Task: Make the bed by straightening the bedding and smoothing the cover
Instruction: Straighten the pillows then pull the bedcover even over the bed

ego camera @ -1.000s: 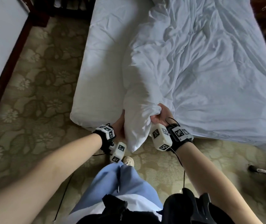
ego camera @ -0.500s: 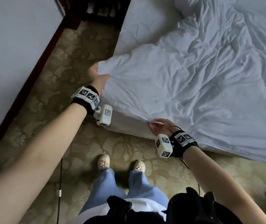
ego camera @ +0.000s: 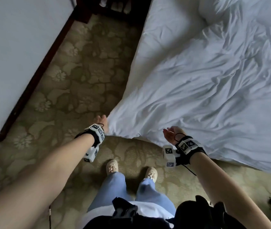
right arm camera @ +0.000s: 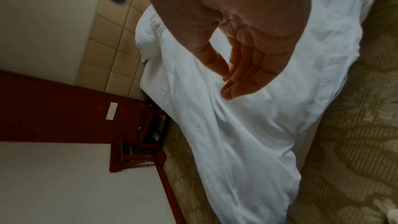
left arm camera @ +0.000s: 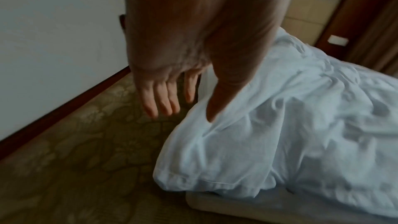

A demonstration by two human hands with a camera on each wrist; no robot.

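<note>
— Where is the blanket (ego camera: 205,90) seen?
— It is spread over the bed (ego camera: 161,28), wrinkled, with one corner hung over the bed's corner above the carpet (ego camera: 75,80).
— What is held?
— Nothing. The left hand (ego camera: 101,120) is opened flat beside that corner. The right hand (ego camera: 171,133) is loosely opened, palm up, at the blanket's edge.

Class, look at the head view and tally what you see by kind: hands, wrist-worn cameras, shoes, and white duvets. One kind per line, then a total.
Hands: 2, left hand and right hand
Wrist-worn cameras: 2
Shoes: 2
White duvets: 1
Total: 7
</note>
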